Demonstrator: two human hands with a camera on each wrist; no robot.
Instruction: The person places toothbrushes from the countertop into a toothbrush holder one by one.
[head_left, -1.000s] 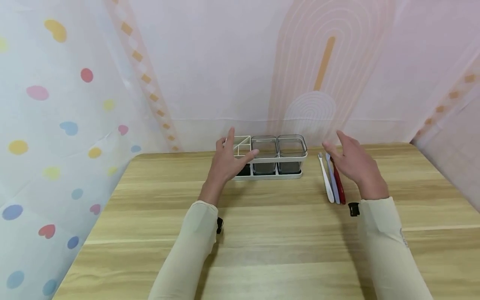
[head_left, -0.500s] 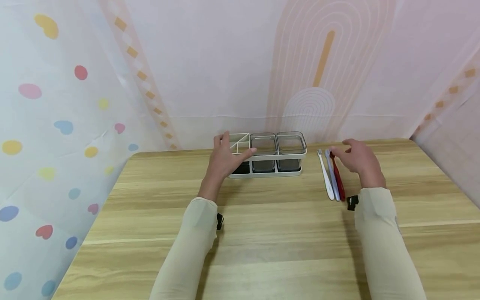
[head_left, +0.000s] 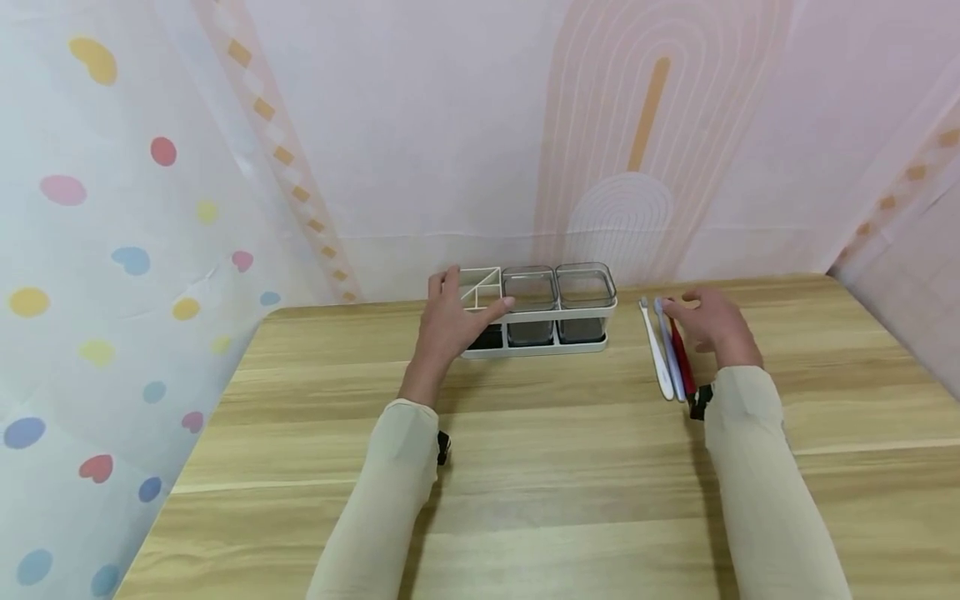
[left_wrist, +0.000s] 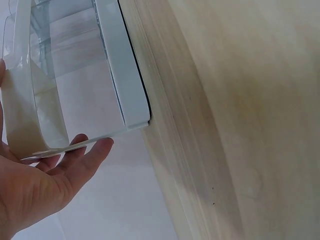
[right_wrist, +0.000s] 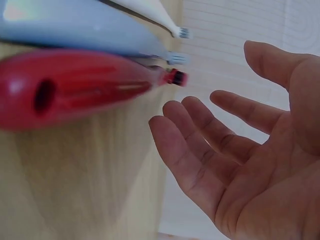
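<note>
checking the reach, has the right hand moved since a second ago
Yes: the right hand has dropped lower and closer over the red toothbrush, fingers open.

We see the organizer rack (head_left: 536, 321) standing at the back of the table (head_left: 555, 467), with two cups (head_left: 558, 292) in it. Our left hand (head_left: 450, 321) rests at its left end. To its right lie three toothbrushes (head_left: 667, 354) side by side, our right hand (head_left: 712, 325) just beside them.

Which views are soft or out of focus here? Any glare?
Head view: sharp, even light, faint shadows under both arms, no glare. Right wrist view: red toothbrush handle blurred up close, right hand sharper. Left wrist view: white holder washed out and bright, left hand at its end.
</note>
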